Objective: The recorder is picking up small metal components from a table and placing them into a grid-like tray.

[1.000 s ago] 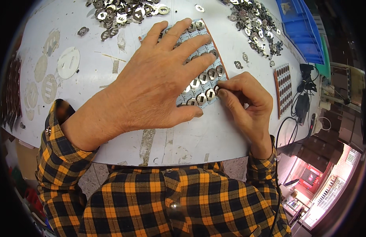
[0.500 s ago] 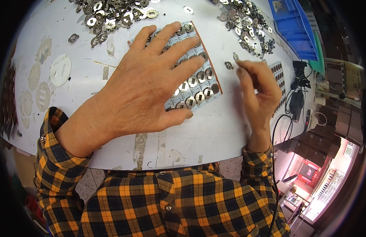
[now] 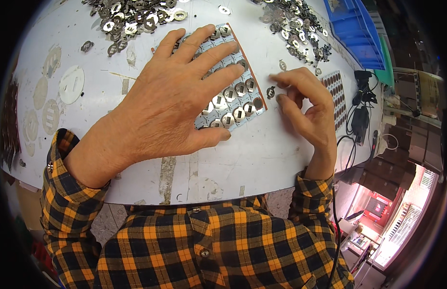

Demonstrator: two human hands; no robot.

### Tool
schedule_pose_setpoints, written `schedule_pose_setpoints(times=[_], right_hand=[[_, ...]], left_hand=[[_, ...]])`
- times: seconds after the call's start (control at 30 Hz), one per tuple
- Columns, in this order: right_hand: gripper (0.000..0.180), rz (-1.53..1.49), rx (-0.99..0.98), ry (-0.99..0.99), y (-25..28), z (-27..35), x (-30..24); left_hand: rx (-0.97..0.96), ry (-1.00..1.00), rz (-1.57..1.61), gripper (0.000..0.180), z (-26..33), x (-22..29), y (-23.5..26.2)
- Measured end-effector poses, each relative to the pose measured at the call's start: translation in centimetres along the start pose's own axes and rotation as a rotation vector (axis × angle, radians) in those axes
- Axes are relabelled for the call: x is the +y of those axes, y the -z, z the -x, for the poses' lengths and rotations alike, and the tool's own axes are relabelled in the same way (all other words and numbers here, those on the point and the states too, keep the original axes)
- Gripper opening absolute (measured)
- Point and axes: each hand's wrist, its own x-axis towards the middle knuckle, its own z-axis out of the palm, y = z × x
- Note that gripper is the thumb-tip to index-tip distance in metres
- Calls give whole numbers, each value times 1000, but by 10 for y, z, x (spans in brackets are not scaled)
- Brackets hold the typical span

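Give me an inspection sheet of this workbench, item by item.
Surface: white table, scuffed, with stains and pale round marks at the left.
Job's things: grid panel partly filled with round metal clips; one loose clip beside its right edge.
Clutter: clip piles at top left and top right; second panel at the right; blue tray.
Hands: left hand flat on the grid panel; right hand with fingertips at the loose clip, grip unclear.
Cables: black cables at the right table edge.
Surroundings: lit shelving at lower right, blurred.
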Motion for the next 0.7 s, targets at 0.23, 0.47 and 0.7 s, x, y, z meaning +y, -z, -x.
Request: schedule_pose_setpoints(times=[0.23,0.47,0.7], right_hand=[[27,-53,-45,80,-3,4,15],[15,17,-46,92,-2,2,12],[12,-171,-138,-53,2,16,-12]], left_hand=[[0,-5,1,89,0,-1,0],[3,-7,-3,89,0,-1,-1],[0,-12,-18,89,1,-1,1]])
